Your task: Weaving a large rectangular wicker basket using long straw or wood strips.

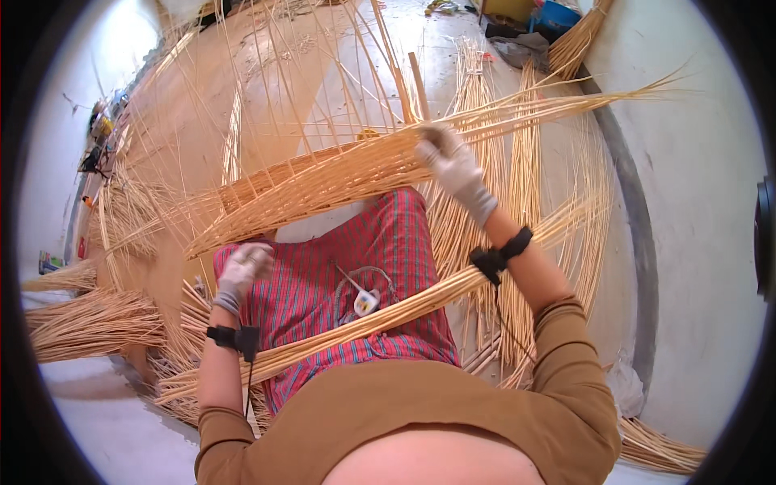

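A long woven wicker basket side (pixel 323 182) slants across the space in front of my knees, its loose upright canes rising from the far edge. At its right end my right hand (pixel 451 162), in a pale glove, is closed around cane strands where they leave the weave; the fingertips are blurred. Just below the weave's left end, my left hand (pixel 249 263), also gloved, is curled closed, apart from the weave. What it holds, if anything, is hidden. A bundle of long canes (pixel 364 323) lies across my lap over the red striped cloth (pixel 323 259).
A small white rounded object (pixel 366 302) with a looped cord rests on the cloth. Cane bundles (pixel 525 162) cover the floor to the right, more (pixel 97 323) lie at left. A blue basin (pixel 556 16) stands far right beside the wall (pixel 687 162).
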A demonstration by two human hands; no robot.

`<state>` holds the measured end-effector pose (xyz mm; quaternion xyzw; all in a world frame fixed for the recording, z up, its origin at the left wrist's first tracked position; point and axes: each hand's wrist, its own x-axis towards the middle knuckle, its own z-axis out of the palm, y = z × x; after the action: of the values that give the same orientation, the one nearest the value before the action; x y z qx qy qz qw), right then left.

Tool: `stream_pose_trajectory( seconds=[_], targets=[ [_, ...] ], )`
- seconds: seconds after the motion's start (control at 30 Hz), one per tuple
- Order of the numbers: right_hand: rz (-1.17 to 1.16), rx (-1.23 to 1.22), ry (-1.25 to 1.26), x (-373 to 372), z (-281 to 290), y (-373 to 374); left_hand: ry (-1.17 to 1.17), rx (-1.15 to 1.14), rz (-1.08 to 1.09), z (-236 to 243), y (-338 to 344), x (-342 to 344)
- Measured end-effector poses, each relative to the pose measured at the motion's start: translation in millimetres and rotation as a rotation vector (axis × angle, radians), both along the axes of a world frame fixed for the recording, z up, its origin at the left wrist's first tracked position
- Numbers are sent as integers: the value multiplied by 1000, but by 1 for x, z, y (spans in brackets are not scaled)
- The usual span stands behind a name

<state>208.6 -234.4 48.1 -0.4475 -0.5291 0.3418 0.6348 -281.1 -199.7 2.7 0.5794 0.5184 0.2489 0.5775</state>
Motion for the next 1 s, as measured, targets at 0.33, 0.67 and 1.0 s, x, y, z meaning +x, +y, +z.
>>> stream_pose_trajectory(
  seconds=[0.33,0.67,1.0],
  targets=[
    [-480,-287,-518,83,13,206,339,454,1166,-96,175,-226],
    [-34,-485,123,68,3,219,188,-133,1172,-153,196,-295],
    [-111,-507,105,61,5,218,166,-94,1074,-191,200,-359]
  ],
)
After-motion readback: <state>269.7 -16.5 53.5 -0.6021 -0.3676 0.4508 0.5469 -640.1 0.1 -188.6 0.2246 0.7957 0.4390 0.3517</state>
